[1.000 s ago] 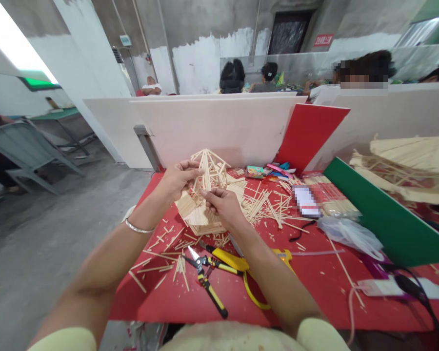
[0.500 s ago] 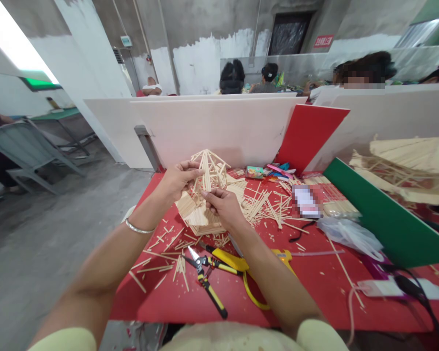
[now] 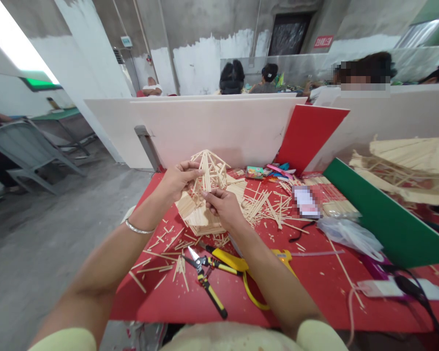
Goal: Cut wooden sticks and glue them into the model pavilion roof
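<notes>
Holding a small stick-built model over the red table, at about 11 o'clock from table centre. Left hand, at 9 o'clock of the model, pinched shut on an upper strut of the frame, silver bracelet on the wrist. Right hand, at 4 o'clock of the model, closed on its near face, fingertips pressed to one upright stick. Looks like the fitting or pressing of a single stick into the frame; the next move probably calls for a steady hold with the left and a fine, light push with the right, so the thin joints do not give.

Below the hands, at 6 o'clock: yellow-handled snips lying open among loose sticks. Further right, at 3 o'clock: clear plastic bag, green board, a larger stick structure.

Hard to make out: whether glue sits at the joint, and the model's far side. Model base hidden behind the right hand; larger structure cut off by the right edge.
</notes>
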